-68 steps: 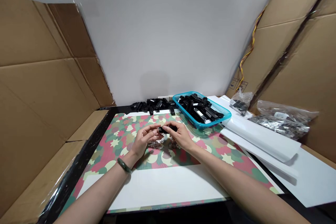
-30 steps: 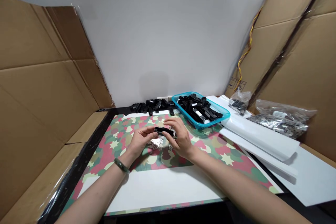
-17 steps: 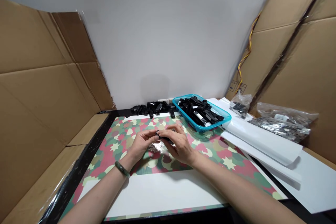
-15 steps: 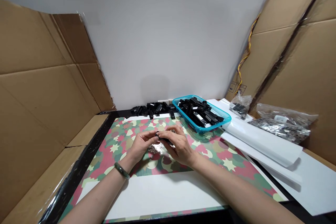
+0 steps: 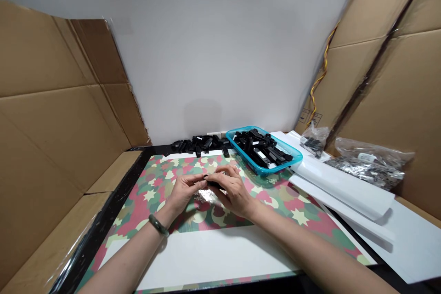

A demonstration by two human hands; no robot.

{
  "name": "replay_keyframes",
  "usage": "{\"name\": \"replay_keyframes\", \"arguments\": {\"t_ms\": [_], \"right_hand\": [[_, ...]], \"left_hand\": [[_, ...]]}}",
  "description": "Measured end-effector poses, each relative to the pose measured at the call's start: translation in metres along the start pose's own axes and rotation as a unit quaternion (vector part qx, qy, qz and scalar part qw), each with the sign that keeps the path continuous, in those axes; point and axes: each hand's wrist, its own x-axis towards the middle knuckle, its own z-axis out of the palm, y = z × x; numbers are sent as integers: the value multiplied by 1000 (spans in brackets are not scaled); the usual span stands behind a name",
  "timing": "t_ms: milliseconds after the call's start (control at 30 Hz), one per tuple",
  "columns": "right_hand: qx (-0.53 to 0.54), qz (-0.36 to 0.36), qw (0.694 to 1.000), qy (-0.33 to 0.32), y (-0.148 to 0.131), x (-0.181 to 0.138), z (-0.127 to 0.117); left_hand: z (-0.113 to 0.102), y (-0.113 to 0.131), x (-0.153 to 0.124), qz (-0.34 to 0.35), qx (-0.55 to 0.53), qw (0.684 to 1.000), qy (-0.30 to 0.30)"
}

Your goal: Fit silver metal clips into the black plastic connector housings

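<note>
Both hands meet over the middle of the camouflage-patterned mat, around a small black plastic piece (image 5: 214, 185). My left hand (image 5: 184, 190) pinches its left end between thumb and fingers. My right hand (image 5: 234, 191) is closed around the right part, its fingers hiding much of the piece. Just beneath the hands lies a small heap of shiny silvery bits (image 5: 206, 196), too small to make out singly. A dark green bangle (image 5: 158, 225) circles my left wrist.
A blue basket (image 5: 299, 160) of black plastic parts stands behind, right of centre. More black parts (image 5: 198, 144) lie along the wall. Clear bags (image 5: 370, 170) and rolled white sheets (image 5: 344, 188) are at right. Cardboard walls (image 5: 62, 133) flank the table.
The black piece is tilted slightly differently between the fingers. Both hands stay in nearly the same place; the view has shifted a little.
</note>
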Motion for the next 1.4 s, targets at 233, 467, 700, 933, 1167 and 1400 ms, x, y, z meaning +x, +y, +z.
{"name": "replay_keyframes", "arguments": {"t_ms": [233, 467, 700, 933, 1167, 1400], "right_hand": [[23, 4, 999, 21, -1, 1, 3], [125, 67, 989, 43, 4, -1, 5], [328, 341, 877, 82, 10, -4, 13], [440, 536, 717, 68, 8, -1, 15], [436, 560, 702, 59, 6, 3, 12], [411, 491, 766, 52, 6, 1, 13]], "left_hand": [[-1, 4, -3, 4, 2, 1000, 7], [4, 1, 2, -17, -14, 999, 32], [10, -3, 1, 40, 48, 993, 97], [11, -8, -1, 121, 173, 970, 122], [11, -7, -1, 117, 197, 966, 119], [12, -6, -2, 104, 197, 964, 144]]}}
